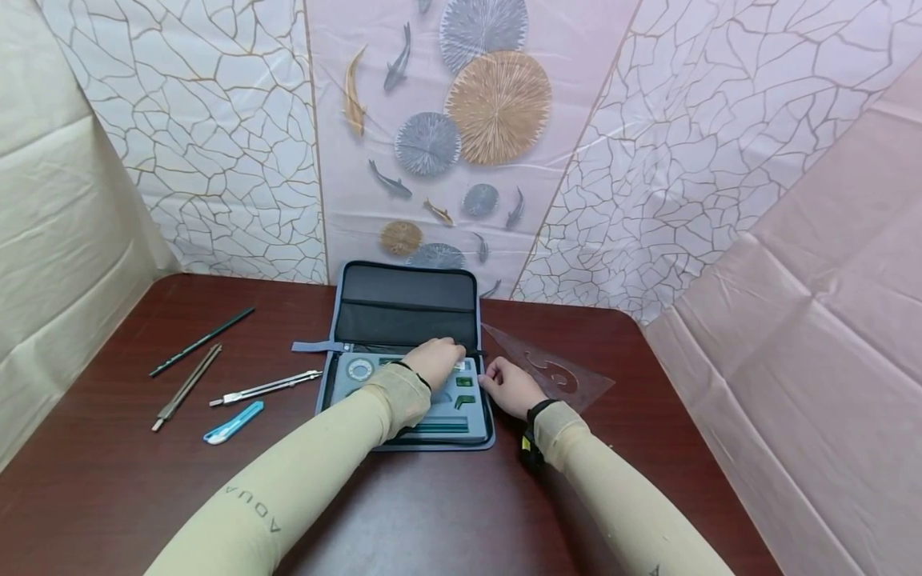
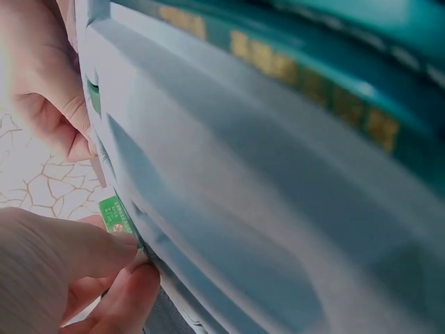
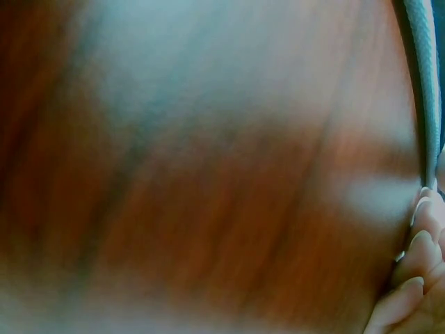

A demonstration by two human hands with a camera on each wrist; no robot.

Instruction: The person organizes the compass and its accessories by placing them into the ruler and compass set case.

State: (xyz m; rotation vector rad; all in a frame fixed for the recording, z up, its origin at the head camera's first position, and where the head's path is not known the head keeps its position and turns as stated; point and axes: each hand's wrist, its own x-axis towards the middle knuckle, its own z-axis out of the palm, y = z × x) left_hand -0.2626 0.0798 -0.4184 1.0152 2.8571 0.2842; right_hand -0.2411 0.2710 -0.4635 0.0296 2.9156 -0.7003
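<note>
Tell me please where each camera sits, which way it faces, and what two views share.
Head: on the person's head, looking forward and down at the table, the open case and both sleeved arms.
Left wrist: beside the left hand, close against the case's grey tray; fingers pinch a green label.
Right wrist: low over the blurred table; only right hand fingertips and the case edge show.
Shared: all see the case.

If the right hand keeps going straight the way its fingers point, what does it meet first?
Probably the right rim of the open blue zip case; the right hand points left at it, fingertips seemingly already touching.
</note>
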